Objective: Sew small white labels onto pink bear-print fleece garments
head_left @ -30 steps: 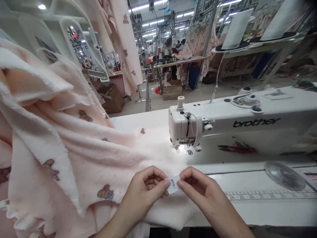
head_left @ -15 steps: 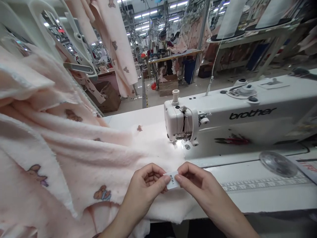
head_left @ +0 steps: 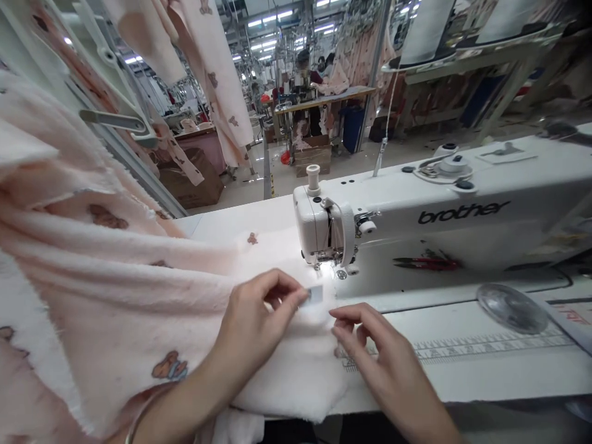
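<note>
Nearby: cardboard box [head_left: 189,186], blue bin [head_left: 352,128] | left hand [head_left: 252,327] pinches label [head_left: 315,295]

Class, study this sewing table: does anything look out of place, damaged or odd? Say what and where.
Nothing looks spilled or broken. The one oddity is the pink fleece fabric, whose edges look ragged and fuzzy left of the sewing machine, though they may simply be unfinished cut edges.

Bare left hand [head_left: 252,317], bare right hand [head_left: 383,364], bare forearms [head_left: 185,388], thin metallic bangle [head_left: 131,431] on the left wrist
</note>
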Tool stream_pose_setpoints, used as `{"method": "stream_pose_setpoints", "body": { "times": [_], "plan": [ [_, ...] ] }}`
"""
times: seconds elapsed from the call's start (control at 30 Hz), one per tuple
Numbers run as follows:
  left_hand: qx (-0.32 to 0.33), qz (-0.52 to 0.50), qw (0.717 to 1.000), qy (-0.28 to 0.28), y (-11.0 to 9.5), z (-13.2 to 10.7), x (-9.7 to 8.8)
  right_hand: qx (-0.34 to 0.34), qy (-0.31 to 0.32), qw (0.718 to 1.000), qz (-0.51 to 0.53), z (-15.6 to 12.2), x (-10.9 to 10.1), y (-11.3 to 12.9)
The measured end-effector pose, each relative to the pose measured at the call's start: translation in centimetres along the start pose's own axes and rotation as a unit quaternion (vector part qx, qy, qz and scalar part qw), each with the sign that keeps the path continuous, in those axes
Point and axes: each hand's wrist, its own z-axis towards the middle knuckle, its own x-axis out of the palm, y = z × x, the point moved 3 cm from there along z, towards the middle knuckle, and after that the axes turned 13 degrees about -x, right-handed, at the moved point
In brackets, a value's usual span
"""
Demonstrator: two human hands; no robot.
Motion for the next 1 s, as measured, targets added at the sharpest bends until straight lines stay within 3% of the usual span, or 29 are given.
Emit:
{"method": "stream_pose_setpoints", "body": {
  "times": [0.1,0.2,0.27,0.37,0.53,0.63,0.73,0.83,1.0],
  "plan": [
    [0.03,0.163,0.986,-0.003,0.7,3.3,1.5,-0.166,-0.033,0.963,-0.209,-2.0,1.3,-1.4],
    [0.026,0.228,0.973,0.022,3.3,5.8,3.7,-0.234,-0.012,0.914,-0.33,-3.0,2.3,-2.7],
    [0.025,0.224,0.974,0.02,4.8,6.7,4.4,-0.236,-0.001,0.912,-0.335,-2.7,2.2,-3.1],
    [0.019,0.207,0.978,0.019,5.7,7.0,4.5,-0.211,-0.007,0.938,-0.276,-1.5,1.7,-3.2],
    [0.003,0.151,0.988,-0.012,3.7,6.0,3.5,-0.148,-0.043,0.955,-0.253,-0.5,1.7,-4.0],
    [-0.082,0.054,0.993,0.059,3.1,5.6,4.2,-0.14,-0.056,0.945,-0.289,-0.9,1.8,-4.2],
    [-0.16,-0.016,0.979,0.127,4.0,5.6,5.6,-0.162,-0.062,0.929,-0.328,-1.2,1.7,-3.9],
    [-0.177,-0.018,0.977,0.12,5.2,6.0,6.5,-0.169,-0.041,0.919,-0.353,-1.3,1.7,-3.8],
    [-0.184,-0.014,0.975,0.12,6.0,6.3,6.8,-0.151,-0.035,0.927,-0.341,-1.3,1.9,-4.1]
  ]
}}
